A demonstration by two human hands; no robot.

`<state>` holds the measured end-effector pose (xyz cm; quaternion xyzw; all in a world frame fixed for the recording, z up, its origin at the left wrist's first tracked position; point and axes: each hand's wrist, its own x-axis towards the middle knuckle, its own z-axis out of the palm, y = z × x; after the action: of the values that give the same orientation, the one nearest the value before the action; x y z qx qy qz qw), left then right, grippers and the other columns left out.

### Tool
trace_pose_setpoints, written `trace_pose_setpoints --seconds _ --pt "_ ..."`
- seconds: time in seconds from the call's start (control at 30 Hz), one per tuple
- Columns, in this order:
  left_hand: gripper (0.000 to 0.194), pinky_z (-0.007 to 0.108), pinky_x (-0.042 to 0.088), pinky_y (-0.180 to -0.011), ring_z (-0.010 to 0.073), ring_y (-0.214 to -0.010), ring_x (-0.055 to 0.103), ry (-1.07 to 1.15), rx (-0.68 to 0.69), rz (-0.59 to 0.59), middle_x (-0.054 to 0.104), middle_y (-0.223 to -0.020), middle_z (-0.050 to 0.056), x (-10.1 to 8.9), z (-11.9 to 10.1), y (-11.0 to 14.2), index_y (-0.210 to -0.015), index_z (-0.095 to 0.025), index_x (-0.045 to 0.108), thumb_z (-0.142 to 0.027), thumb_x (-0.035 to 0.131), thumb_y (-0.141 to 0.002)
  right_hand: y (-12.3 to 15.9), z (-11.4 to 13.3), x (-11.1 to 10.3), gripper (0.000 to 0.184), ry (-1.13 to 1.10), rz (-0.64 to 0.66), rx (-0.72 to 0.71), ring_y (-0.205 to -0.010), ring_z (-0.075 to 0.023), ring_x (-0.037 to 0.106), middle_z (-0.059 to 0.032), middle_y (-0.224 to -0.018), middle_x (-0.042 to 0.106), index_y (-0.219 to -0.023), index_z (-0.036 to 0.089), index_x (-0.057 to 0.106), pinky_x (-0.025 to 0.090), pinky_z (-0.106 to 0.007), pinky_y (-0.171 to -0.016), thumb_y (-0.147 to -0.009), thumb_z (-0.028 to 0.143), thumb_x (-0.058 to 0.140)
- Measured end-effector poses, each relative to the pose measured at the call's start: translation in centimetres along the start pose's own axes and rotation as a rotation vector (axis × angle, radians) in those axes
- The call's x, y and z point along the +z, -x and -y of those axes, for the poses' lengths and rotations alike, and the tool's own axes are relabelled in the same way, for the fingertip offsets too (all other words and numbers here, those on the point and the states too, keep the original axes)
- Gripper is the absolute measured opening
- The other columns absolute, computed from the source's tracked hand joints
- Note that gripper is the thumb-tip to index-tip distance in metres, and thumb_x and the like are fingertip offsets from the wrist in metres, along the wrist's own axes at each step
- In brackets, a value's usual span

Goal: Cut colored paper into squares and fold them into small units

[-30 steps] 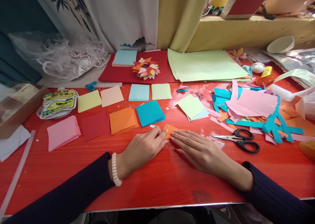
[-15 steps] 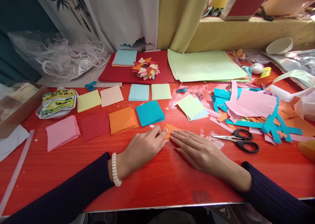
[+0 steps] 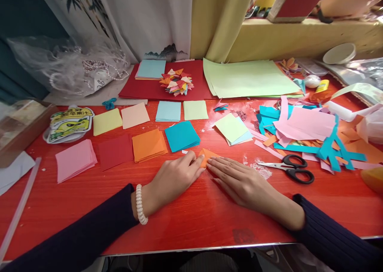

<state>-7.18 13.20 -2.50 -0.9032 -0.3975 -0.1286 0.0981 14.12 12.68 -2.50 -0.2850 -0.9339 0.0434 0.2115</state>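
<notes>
A small folded piece of orange paper (image 3: 206, 156) lies on the red table between my hands, partly covered by fingers. My left hand (image 3: 178, 174), with a pale coil band at the wrist, has its fingers curled and closed on the paper's left edge. Flat against the paper's right side lie the outstretched fingers of my right hand (image 3: 239, 180). Just beyond the paper sits a stack of teal squares (image 3: 182, 136), with an orange stack (image 3: 149, 145) to its left. Black-handled scissors (image 3: 293, 168) rest to the right of my right hand.
Paper scraps (image 3: 311, 124) in pink, teal and orange heap up at the right. More square stacks, including pink (image 3: 76, 160) and red (image 3: 116, 152), line the left. A folded-paper ring (image 3: 177, 82) sits at the back beside large green sheets (image 3: 248, 78).
Both hands stay almost in place on the orange paper. The whole view has shifted very slightly.
</notes>
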Motion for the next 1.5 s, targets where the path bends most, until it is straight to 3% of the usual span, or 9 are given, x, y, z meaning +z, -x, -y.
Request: trace_pose_setpoints --seconds 0.37,0.57,0.73,1.17,1.5 --pt "0.032 0.022 0.035 -0.037 0.0115 -0.057 0.057 -0.012 0.008 0.009 0.058 -0.078 0.003 -0.1 0.0 0.0 -0.112 -0.012 0.054 -0.030 0.038 -0.093 -0.3 0.3 -0.1 0.033 0.014 -0.017 -0.010 -0.117 -0.0223 0.052 -0.0137 -0.118 0.061 -0.116 0.007 0.060 0.046 -0.038 -0.099 -0.087 0.011 0.044" --pt "0.029 0.032 0.051 -0.067 0.0215 -0.082 0.062 -0.096 0.164 -0.165 0.064 -0.085 0.010 -0.4 -0.4 -0.1 -0.104 -0.004 0.058 -0.025 0.048 -0.087 -0.1 0.2 0.1 0.033 0.040 0.007 -0.043 -0.119 -0.0229 0.049 -0.0156 -0.122 0.058 -0.116 0.002 0.058 0.042 -0.038 -0.102 -0.087 0.009 0.043" --pt "0.023 0.034 0.052 -0.077 0.0206 -0.085 0.063 -0.026 0.264 -0.262 0.067 -0.090 0.011 -0.5 -0.9 0.1 -0.095 -0.006 0.062 -0.024 0.050 -0.084 0.3 0.1 0.3 0.034 0.026 0.010 -0.023 -0.122 -0.0222 0.046 -0.0161 -0.123 0.057 -0.118 0.003 0.057 0.042 -0.039 -0.103 -0.086 0.010 0.044" --pt "0.021 0.030 0.057 -0.066 0.0205 -0.078 0.067 -0.019 0.282 -0.250 0.070 -0.083 0.012 -1.3 -0.8 -0.1 -0.090 -0.004 0.063 -0.018 0.049 -0.083 0.0 -0.5 -0.2 0.034 0.012 0.035 -0.032 -0.117 -0.0195 0.051 -0.0123 -0.122 0.058 -0.118 0.005 0.057 0.043 -0.034 -0.101 -0.089 0.012 0.041" --pt "0.018 0.031 0.057 -0.079 0.0226 -0.093 0.065 0.080 0.267 -0.188 0.068 -0.098 0.014 -1.5 0.0 0.9 -0.090 -0.004 0.065 -0.012 0.051 -0.082 1.3 -0.9 -0.5 0.032 0.050 0.010 0.038 -0.115 -0.0173 0.053 -0.0046 -0.122 0.059 -0.117 0.013 0.058 0.040 -0.040 -0.104 -0.090 0.015 0.042"
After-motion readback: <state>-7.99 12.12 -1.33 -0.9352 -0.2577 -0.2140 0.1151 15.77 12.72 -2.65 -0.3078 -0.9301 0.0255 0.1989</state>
